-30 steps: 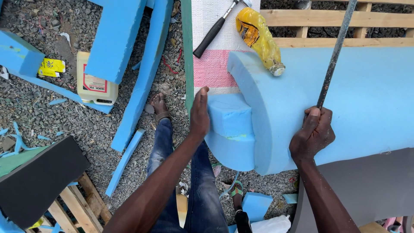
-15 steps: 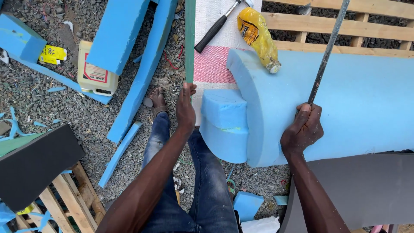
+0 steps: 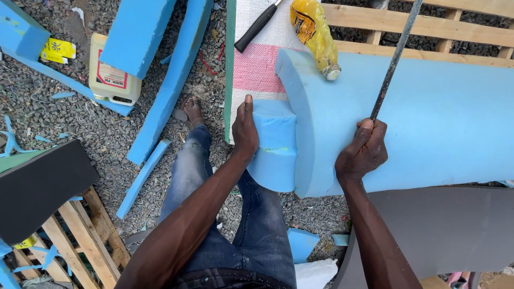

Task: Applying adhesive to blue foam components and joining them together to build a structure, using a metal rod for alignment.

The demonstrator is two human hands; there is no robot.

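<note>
Blue foam slab (image 3: 428, 123) across pallet (image 3: 455, 32), rounded end at near edge. Left hand (image 3: 245, 128) now flat, fingers open, pressing small foam block (image 3: 274, 144) against slab end. Right hand (image 3: 364, 152) stays fisted round long blade (image 3: 393, 61); trimming pass looks under way.

Foam slab (image 3: 428, 123): large, light blue, curved left end, lying flat.
Foam offcut (image 3: 274, 144): small blue block, touching the slab's left end.
Blade (image 3: 395, 59): long, thin, dark metal, tilted upright above the slab.

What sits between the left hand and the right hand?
In the head view, the small blue foam block and the big foam slab's rounded edge lie between left hand and right hand.
</note>
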